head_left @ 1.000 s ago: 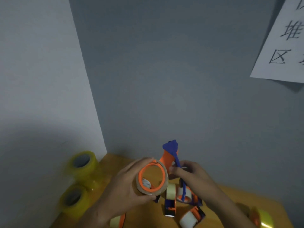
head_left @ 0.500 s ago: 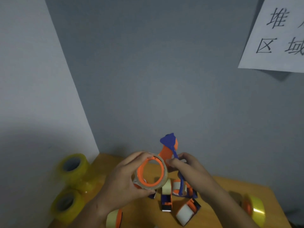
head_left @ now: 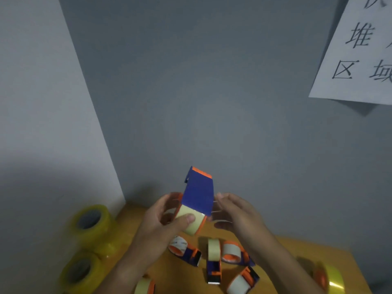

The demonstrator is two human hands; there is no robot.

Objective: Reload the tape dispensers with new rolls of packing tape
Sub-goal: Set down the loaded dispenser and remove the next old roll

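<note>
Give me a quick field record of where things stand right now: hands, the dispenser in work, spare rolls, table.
left hand: grips the held dispenser, thumb on its tape roll
right hand: open, fingers beside the dispenser's blue flap
held dispenser: blue and orange, raised above table, pale roll mounted
table: wooden, four loaded dispensers lying below the hands
yellow rolls: two at left edge, one at right

The left hand [head_left: 161, 221] grips a blue-and-orange tape dispenser [head_left: 198, 194] loaded with a pale roll [head_left: 192, 221], thumb on the tape. The right hand [head_left: 237, 213] hovers open just beside it. More dispensers [head_left: 214, 262] lie on the desk [head_left: 297, 251]; yellow rolls [head_left: 91, 221] sit at its left edge.
</note>
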